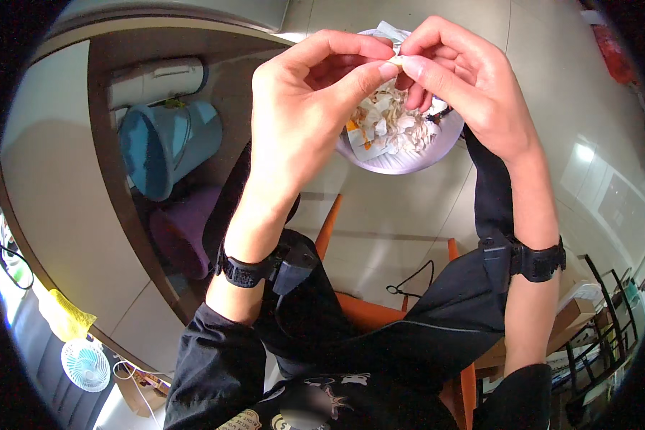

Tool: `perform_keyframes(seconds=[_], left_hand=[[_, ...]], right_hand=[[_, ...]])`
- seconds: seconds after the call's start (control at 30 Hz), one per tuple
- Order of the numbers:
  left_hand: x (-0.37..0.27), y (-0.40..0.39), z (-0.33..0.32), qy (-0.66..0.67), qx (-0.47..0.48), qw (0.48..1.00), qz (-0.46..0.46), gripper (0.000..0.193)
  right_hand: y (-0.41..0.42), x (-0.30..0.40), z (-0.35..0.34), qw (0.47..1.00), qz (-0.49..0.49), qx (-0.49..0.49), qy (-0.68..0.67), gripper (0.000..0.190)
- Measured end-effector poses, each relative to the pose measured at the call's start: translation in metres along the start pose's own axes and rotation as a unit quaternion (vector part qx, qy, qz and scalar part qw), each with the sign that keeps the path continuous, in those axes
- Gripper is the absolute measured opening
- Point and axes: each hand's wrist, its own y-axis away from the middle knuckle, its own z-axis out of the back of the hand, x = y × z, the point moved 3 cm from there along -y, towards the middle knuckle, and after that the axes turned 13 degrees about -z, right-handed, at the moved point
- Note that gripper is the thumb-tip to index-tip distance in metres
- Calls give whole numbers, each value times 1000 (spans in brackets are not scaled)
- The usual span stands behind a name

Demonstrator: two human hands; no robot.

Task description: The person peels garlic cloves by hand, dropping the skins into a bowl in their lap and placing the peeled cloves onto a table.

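Observation:
My left hand point(322, 91) and my right hand point(457, 80) meet at the top centre. Both pinch one small, pale piece point(396, 61) between thumbs and fingers; what it is cannot be told. Beneath the hands stands a round bin with a whitish-purple plastic liner point(403, 164), filled with pale shells or scraps point(389, 121). A white and orange wrapper point(363, 141) lies among them. My hands partly hide the bin. Each wrist wears a black strap with a small device.
A blue bucket point(193, 137) and a purple bucket point(185, 231) lie tipped in the recess at left, below a white cylinder point(158, 82). A small fan point(85, 365) and a yellow mesh bag point(67, 314) are at lower left. A black metal rack point(602, 338) stands at lower right.

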Motion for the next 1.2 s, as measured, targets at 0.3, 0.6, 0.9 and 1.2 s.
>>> perform_keyframes(seconds=[0.3, 0.6, 0.9, 1.2], left_hand=[[-2, 1, -5, 3, -4, 1000, 26, 17], [0, 3, -7, -44, 4, 997, -56, 23], [-6, 6, -13, -83, -30, 994, -57, 21], [-3, 5, -8, -22, -65, 996, -50, 20]], right_hand=[[-1, -4, -1, 998, 37, -37, 39, 12], [0, -2, -7, 997, 57, -42, -5, 9], [-2, -3, -6, 995, 77, -61, -10, 7], [-3, -9, 13, 986, 89, -138, 30, 7]])
